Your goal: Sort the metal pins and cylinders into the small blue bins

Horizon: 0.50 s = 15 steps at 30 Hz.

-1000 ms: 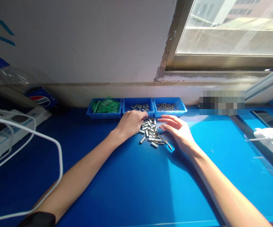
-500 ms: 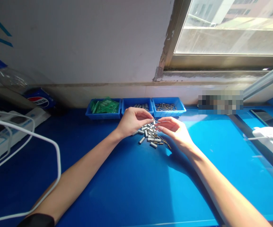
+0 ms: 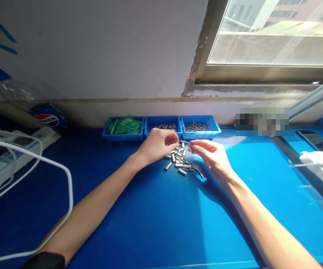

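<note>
My left hand (image 3: 159,145) is curled with thumb and fingertips close together above a pile of small parts. Whatever those fingertips hold, if anything, is too small to make out. A thin metal pin (image 3: 185,142) is pinched between the thumb and fingers of my right hand (image 3: 209,152), its free end pointing towards my left fingertips. Beneath both hands lie several short silver-grey metal cylinders (image 3: 179,164), loose on the blue tabletop (image 3: 150,216). Mixed in with them are slim pins with brass-coloured ends (image 3: 199,172), some reaching out to the right.
Along the wall stand three blue bins: one with green plastic packets (image 3: 126,125), one with metal cylinders (image 3: 165,126), one with thin pins (image 3: 197,127). A Pepsi bottle (image 3: 47,118) and white cable (image 3: 71,186) are left; a white power strip (image 3: 320,164) is right.
My hands have moved slightly apart: the right has shifted a little to the right with the pin, and the left fingertips have drawn back left and curled more.
</note>
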Tool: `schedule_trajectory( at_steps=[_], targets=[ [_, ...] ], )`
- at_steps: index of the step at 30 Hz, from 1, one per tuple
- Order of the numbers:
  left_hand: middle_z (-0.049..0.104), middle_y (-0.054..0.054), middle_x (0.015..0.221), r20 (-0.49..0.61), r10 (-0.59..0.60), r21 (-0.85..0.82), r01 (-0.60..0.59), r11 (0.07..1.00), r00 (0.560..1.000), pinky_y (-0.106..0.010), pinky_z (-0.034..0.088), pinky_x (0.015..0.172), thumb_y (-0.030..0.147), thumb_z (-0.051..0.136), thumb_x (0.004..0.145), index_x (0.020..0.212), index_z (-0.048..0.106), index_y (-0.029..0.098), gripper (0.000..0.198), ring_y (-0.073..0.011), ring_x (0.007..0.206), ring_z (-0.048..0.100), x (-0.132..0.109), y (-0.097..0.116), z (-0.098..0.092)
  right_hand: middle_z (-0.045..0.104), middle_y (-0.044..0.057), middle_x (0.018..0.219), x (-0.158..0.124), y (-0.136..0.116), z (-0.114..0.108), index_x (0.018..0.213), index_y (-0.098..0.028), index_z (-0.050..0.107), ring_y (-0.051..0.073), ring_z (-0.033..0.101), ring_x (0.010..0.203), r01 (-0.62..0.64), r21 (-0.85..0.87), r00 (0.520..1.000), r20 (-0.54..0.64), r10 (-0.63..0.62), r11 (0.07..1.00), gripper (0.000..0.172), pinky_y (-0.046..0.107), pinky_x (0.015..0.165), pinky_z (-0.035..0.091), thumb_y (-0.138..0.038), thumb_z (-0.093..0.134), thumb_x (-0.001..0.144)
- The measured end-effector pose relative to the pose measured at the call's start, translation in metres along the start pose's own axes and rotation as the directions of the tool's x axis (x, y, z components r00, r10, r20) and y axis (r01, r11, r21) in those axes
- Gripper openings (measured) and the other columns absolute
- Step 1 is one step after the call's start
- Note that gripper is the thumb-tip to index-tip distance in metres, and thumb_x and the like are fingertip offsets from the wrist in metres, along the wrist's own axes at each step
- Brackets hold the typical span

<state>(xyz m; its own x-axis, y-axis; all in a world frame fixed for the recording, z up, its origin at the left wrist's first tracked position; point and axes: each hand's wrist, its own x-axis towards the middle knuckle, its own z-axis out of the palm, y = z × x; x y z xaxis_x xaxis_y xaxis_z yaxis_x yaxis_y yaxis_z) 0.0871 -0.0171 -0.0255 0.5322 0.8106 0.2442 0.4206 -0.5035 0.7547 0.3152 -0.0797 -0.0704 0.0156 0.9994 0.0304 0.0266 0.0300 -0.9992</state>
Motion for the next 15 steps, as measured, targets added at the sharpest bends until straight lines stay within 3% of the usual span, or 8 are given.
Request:
schedule_trajectory(
  at_steps=[4,7,15],
  targets=[
    [0.079,-0.004,0.085,0.072,-0.108,0.404,0.070,0.912,0.992,-0.027,0.054,0.069,0.020,0.074,0.081,0.082,0.076,0.020,0.002,-0.0214,0.080,0.074,-0.002,-0.004,-0.012,0.075,0.003,0.131,0.005,-0.001,-0.006,0.121,-0.037,0.075,0.032,0.070,0.124,0.097,0.047,0.988,-0.122,-0.091,0.994,0.034,0.054,0.117,0.051,-0.039,0.081,0.087],
    [0.078,-0.004,0.085,0.110,-0.200,0.535,0.112,0.838,0.974,-0.026,0.048,0.062,0.016,0.072,0.079,0.084,0.075,0.021,0.008,-0.0214,0.076,0.072,-0.003,-0.007,-0.012,0.066,0.001,0.145,0.007,0.000,-0.012,0.134,-0.042,0.066,0.032,0.063,0.135,0.104,0.069,0.988,-0.125,-0.095,0.992,0.052,0.057,0.119,0.049,-0.038,0.083,0.085],
    [0.075,-0.005,0.082,0.108,-0.196,0.654,0.078,0.753,0.975,-0.027,0.042,0.060,0.009,0.061,0.081,0.089,0.070,0.024,0.019,-0.0239,0.075,0.072,-0.003,-0.009,-0.001,0.073,0.005,0.132,0.004,0.002,-0.009,0.115,-0.036,0.074,0.033,0.074,0.112,0.067,-0.054,0.997,-0.034,-0.069,0.996,0.027,0.062,0.106,0.057,-0.047,0.076,0.090]
  ],
)
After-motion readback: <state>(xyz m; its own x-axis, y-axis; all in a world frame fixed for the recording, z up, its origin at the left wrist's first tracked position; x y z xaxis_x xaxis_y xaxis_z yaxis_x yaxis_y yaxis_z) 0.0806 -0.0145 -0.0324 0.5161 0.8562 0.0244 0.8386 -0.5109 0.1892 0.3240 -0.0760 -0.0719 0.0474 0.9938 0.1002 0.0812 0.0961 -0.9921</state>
